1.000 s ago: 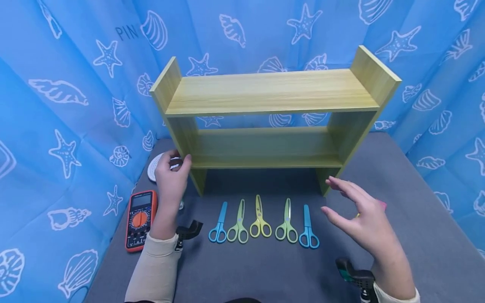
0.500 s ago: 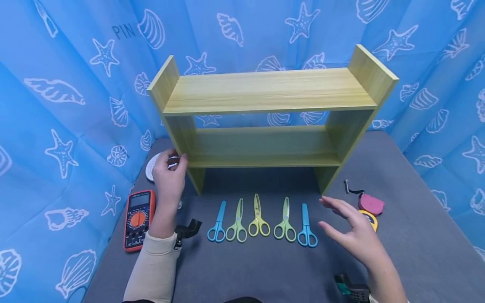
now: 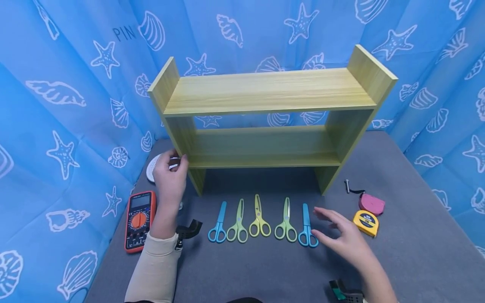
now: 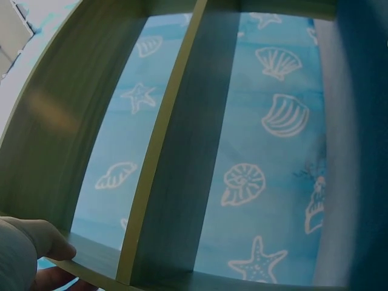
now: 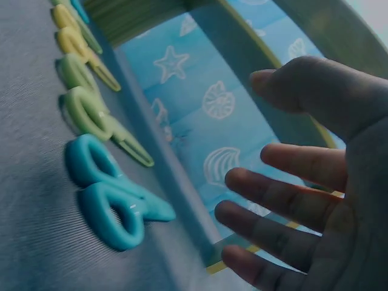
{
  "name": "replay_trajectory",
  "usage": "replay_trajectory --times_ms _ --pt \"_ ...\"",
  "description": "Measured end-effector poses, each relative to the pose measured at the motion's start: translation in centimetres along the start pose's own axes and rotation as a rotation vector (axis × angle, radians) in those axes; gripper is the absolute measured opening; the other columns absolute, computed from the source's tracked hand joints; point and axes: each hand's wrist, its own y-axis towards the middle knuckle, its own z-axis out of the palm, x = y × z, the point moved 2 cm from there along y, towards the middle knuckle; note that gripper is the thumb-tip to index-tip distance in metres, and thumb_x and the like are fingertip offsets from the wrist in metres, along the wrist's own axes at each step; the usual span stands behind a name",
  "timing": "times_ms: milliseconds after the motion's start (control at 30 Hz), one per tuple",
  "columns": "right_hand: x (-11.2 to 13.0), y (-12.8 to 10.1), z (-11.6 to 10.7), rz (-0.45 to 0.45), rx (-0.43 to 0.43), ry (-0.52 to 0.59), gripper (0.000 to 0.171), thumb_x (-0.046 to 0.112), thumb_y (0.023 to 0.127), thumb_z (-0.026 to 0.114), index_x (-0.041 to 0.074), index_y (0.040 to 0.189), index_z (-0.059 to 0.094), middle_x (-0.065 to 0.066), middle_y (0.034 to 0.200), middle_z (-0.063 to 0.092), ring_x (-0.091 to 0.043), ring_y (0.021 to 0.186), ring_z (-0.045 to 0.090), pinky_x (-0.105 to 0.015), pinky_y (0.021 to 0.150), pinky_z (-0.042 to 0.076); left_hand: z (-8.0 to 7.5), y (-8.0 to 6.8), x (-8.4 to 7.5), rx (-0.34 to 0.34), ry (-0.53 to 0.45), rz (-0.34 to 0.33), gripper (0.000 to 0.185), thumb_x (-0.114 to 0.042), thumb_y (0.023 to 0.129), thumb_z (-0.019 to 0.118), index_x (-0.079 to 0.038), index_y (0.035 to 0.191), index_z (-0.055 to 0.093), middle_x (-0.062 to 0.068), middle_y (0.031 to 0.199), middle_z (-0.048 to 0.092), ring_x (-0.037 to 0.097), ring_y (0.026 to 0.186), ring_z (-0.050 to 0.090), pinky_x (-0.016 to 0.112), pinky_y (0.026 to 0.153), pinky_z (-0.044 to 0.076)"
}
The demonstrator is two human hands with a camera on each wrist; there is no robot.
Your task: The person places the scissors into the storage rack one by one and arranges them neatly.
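Observation:
A light wooden two-tier shelf (image 3: 261,90) stands upright at the back of the grey table. My left hand (image 3: 172,181) grips the front edge of its left side panel. In the left wrist view the thumb (image 4: 57,247) lies on one side of that panel and the fingers on the other. Scissors lie in a row before the shelf: blue scissors (image 3: 218,223), green scissors (image 3: 238,223), yellow scissors (image 3: 259,219), green scissors (image 3: 286,223) and blue scissors (image 3: 307,227). My right hand (image 3: 346,237) hovers beside the rightmost blue pair, fingers spread and holding nothing, as the right wrist view shows.
An orange-red multimeter (image 3: 140,221) lies at the left. A white round object (image 3: 151,168) is partly hidden behind my left hand. A pink tape measure (image 3: 372,204) with a strap and a yellow tape measure (image 3: 366,223) lie at the right. A blue shell-patterned curtain (image 3: 242,38) surrounds the table.
My right hand has moved left and down toward the rightmost blue scissors, bringing both tape measures into full view. My left hand has stayed at the shelf's left panel.

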Motion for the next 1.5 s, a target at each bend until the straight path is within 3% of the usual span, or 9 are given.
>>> replay_trajectory --times_ms 200,400,533,700,967,1100,1333,1500 --pt "-1.3 0.5 1.2 0.090 0.075 -0.008 0.056 0.017 0.086 0.084 0.002 0.135 0.063 -0.008 0.116 0.072 -0.025 0.100 0.068 -0.032 0.077 0.060 0.0 0.2 0.0 -0.007 0.020 0.013 0.020 -0.011 0.099 0.068 0.002 0.114 0.070 0.013 0.108 0.068 0.022 0.094 0.067 0.021 0.076 0.058" --pt "-2.0 1.0 2.3 0.233 0.162 -0.070 0.035 0.011 0.087 0.081 0.004 0.120 0.072 0.001 0.094 0.069 -0.014 0.077 0.060 -0.026 0.062 0.050 -0.1 0.2 -0.2 0.001 0.031 0.018 0.021 -0.011 0.099 0.067 0.003 0.115 0.070 0.012 0.109 0.068 0.021 0.096 0.066 0.026 0.079 0.060" --pt "-2.1 1.1 2.7 0.285 0.181 -0.139 0.019 0.011 0.087 0.080 0.008 0.104 0.075 0.004 0.080 0.063 -0.015 0.069 0.052 -0.027 0.056 0.042 -0.1 0.1 0.1 0.012 0.022 0.022 0.023 -0.014 0.100 0.066 0.002 0.116 0.069 0.010 0.110 0.067 0.019 0.098 0.066 0.031 0.081 0.061" --pt "-1.8 1.0 2.9 0.331 0.191 -0.171 0.012 0.010 0.087 0.079 0.007 0.097 0.075 0.005 0.075 0.063 -0.014 0.067 0.053 -0.027 0.055 0.044 0.0 0.0 0.1 0.018 0.022 0.038 0.024 -0.016 0.101 0.065 0.002 0.118 0.068 0.010 0.112 0.066 0.018 0.100 0.065 0.032 0.082 0.061" --pt "-0.1 0.8 1.2 0.330 0.191 -0.152 0.016 0.005 0.084 0.077 0.003 0.100 0.076 0.002 0.078 0.065 -0.014 0.071 0.058 -0.027 0.058 0.051 0.0 0.1 -0.2 0.007 0.022 0.049 0.022 -0.011 0.100 0.066 0.004 0.116 0.068 0.013 0.110 0.066 0.022 0.098 0.066 0.026 0.080 0.060" --pt "1.1 0.6 -0.6 0.327 0.168 -0.133 0.019 0.005 0.084 0.078 0.001 0.103 0.076 0.000 0.082 0.067 -0.016 0.074 0.059 -0.025 0.060 0.053 0.0 0.0 -1.2 0.000 0.018 0.058 0.021 -0.004 0.099 0.065 0.009 0.115 0.067 0.021 0.110 0.065 0.029 0.099 0.066 0.031 0.080 0.060" --pt "3.7 -0.2 -3.9 0.158 -0.010 -0.150 0.015 0.001 0.082 0.079 0.002 0.097 0.078 0.001 0.082 0.069 -0.010 0.068 0.063 -0.020 0.060 0.056 -0.1 0.0 -0.3 0.005 0.034 0.060 0.023 -0.012 0.101 0.064 0.004 0.118 0.067 0.016 0.111 0.065 0.021 0.100 0.065 0.034 0.081 0.061" --pt "5.3 -0.3 -6.2 0.048 -0.120 -0.166 0.016 -0.002 0.081 0.081 0.004 0.096 0.078 0.003 0.079 0.070 -0.002 0.064 0.062 -0.016 0.057 0.054 0.0 0.0 -0.2 0.001 0.033 0.072 0.024 -0.012 0.101 0.064 0.005 0.117 0.067 0.016 0.110 0.065 0.024 0.099 0.066 0.035 0.080 0.061"
